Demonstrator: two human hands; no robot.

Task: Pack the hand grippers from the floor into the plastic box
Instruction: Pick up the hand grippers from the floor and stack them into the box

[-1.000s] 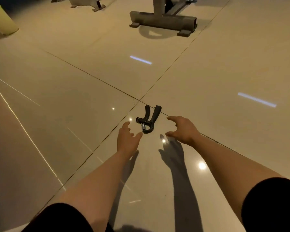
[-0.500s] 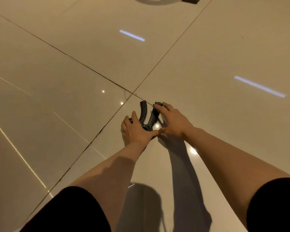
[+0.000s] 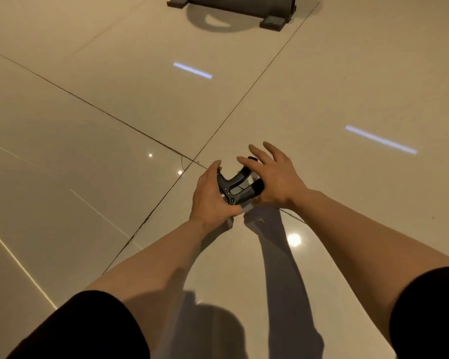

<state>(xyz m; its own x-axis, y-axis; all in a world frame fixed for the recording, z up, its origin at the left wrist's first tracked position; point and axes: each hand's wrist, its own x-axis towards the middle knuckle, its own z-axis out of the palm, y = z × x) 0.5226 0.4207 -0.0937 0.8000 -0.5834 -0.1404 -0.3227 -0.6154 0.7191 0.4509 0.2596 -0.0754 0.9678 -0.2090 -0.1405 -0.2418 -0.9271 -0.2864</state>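
Left hand clamps your hand gripper at its spring end | right hand steadies the handles, fingers spread | box unseen

A single head-worn wide-angle camera looked forward and steeply down over both forearms onto the tiled floor. The landmark was the dark equipment base, cut off by the top edge of the view and farthest from the lens. Nearer the camera than that base, around mid-frame, sat the left hand and right hand. Nearest of all, at the bottom corners, were the black sleeves. No second view existed to overlap it.
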